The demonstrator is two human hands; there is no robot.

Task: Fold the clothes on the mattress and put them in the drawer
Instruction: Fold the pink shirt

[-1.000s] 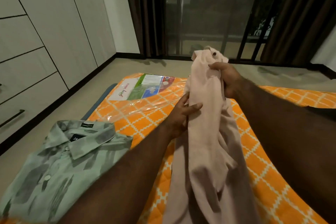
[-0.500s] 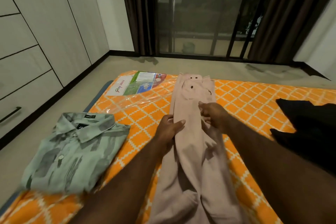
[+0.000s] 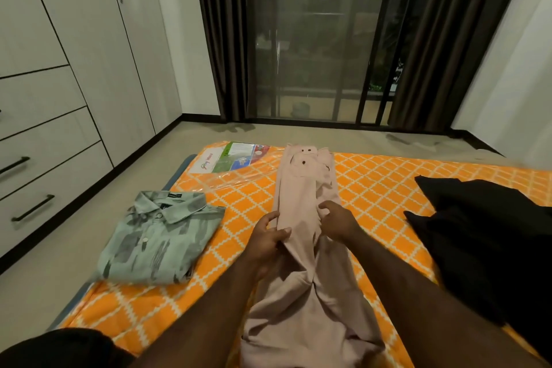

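Pale pink trousers (image 3: 301, 188) lie lengthwise down the middle of the orange patterned mattress (image 3: 382, 188), waistband at the far end and legs bunched toward me. My left hand (image 3: 267, 237) grips the trousers' left edge, thumb on top of the fabric. On the right side, level with it, my right hand (image 3: 337, 221) pinches the cloth with curled fingers. A folded green patterned shirt (image 3: 161, 243) lies at the mattress's left edge. A pile of black clothing (image 3: 478, 236) covers the right side.
White wardrobe drawers (image 3: 44, 185) with black bar handles stand shut along the left wall. A printed label under plastic (image 3: 233, 157) lies at the mattress's far left corner. Beyond the mattress, bare floor runs to a glass door with dark curtains (image 3: 224, 39).
The trousers, held up in the air a second ago, now lie flat on the mattress. Both hands have come down with them and slid a little toward me along the fabric.
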